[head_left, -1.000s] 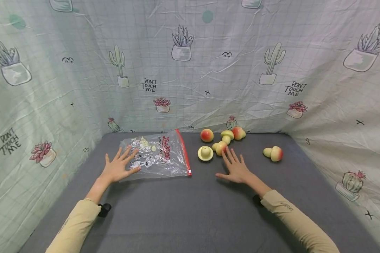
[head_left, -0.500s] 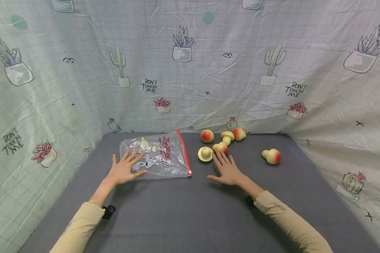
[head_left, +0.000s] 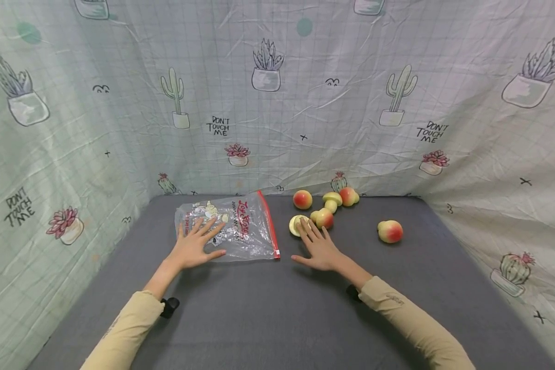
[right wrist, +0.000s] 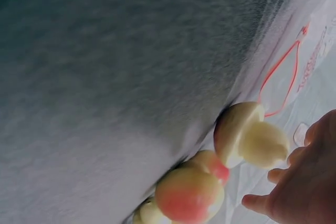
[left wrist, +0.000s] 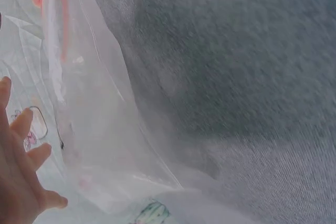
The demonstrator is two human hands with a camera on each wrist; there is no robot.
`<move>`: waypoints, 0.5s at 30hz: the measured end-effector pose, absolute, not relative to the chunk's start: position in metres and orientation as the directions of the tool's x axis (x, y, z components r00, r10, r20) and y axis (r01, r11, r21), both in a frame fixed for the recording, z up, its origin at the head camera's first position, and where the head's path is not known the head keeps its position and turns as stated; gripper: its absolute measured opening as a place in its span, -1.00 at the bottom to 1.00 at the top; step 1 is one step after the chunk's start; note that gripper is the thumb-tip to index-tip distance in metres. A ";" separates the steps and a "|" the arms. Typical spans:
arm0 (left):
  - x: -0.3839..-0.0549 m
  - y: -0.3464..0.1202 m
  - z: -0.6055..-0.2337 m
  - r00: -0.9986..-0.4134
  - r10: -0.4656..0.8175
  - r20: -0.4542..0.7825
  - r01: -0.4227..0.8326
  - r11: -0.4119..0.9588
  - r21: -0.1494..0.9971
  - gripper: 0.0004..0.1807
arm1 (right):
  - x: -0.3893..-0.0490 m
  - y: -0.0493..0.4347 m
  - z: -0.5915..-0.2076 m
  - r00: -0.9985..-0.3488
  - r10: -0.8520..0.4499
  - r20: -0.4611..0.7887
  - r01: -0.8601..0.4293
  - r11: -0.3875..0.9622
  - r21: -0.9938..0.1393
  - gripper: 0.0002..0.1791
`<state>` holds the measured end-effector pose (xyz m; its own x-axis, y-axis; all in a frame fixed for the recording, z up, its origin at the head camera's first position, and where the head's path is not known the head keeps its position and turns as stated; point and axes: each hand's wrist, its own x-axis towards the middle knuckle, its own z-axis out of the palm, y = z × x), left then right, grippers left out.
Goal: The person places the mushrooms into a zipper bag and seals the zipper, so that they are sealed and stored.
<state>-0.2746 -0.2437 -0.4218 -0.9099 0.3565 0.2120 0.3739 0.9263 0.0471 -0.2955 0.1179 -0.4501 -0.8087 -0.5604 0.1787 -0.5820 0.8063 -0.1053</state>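
My left hand (head_left: 191, 250), fingers spread, is over the near edge of a clear zip bag (head_left: 254, 241) with a red slider strip and printed cartoon figures. The left wrist view shows that hand apart from the bag (left wrist: 105, 129). My right hand (head_left: 321, 253), also spread, partly covers a toy mushroom (head_left: 294, 226) lying cap down with its pale stem up. Beside it lies a red-and-yellow toy mushroom (head_left: 325, 218). In the right wrist view the fingers appear near the stem-up mushroom (right wrist: 239, 135); contact cannot be told. Neither hand holds anything.
Behind these lie a round red-capped piece (head_left: 302, 199), a pale mushroom (head_left: 332, 200) and another red-capped mushroom (head_left: 349, 196). One mushroom (head_left: 391, 232) lies apart at the right. A printed cloth (head_left: 277, 128) hangs behind the dark table (head_left: 259, 318).
Both hands have shifted: the left one rightward, the right one leftward, over the stem-up mushroom. The lone mushroom at the right has rolled left and nearer, turning its red cap forward.
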 end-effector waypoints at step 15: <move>-0.287 -0.220 -0.421 -0.889 0.404 0.215 0.423 0.905 0.048 -0.17 | -0.305 0.096 -0.446 -0.815 -0.552 0.176 -0.572 0.814 -0.101 -0.10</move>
